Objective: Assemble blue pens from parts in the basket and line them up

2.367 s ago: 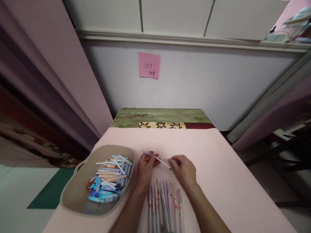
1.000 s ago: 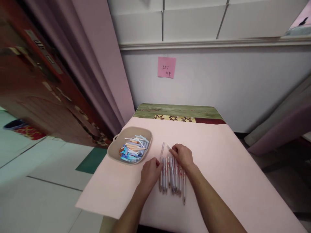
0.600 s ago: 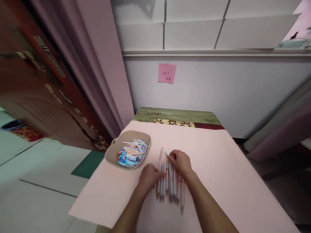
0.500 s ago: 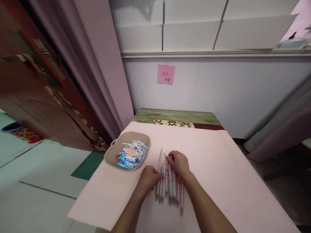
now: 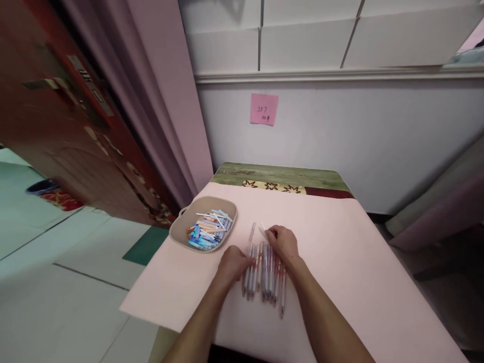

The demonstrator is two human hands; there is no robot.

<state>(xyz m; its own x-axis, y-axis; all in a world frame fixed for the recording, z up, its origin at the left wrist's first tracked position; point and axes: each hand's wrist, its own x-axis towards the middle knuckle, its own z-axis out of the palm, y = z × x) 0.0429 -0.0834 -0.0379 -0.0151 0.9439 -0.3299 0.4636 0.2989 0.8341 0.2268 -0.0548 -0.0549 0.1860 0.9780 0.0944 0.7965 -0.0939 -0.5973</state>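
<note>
A cluster of slim clear-barrelled pens (image 5: 266,277) lies roughly side by side on the pink-covered table, tips toward me. My left hand (image 5: 233,263) is closed at the cluster's left side, its thumb and finger pinching at a pen there. One clear pen (image 5: 252,232) sticks out farther than the others, above my left fingertips. Over the cluster's upper right, my right hand (image 5: 283,244) is closed in a pinch on a thin white pen (image 5: 263,231), whose far end shows past the fingers. The lower fingers of both hands are partly hidden.
To the left stands a beige basket (image 5: 177,233) holding many blue, white and orange pens (image 5: 209,229). A pink cover (image 5: 340,262) spreads over the table, leaving a green patterned strip (image 5: 280,174) at the back. A pink note (image 5: 263,109) is on the wall; a red door (image 5: 75,126) stands left.
The camera view has shifted slightly, so the scene sits a little higher. The white pen in my right hand has moved slightly away from the clear pen sticking out. My left hand stays at the cluster.
</note>
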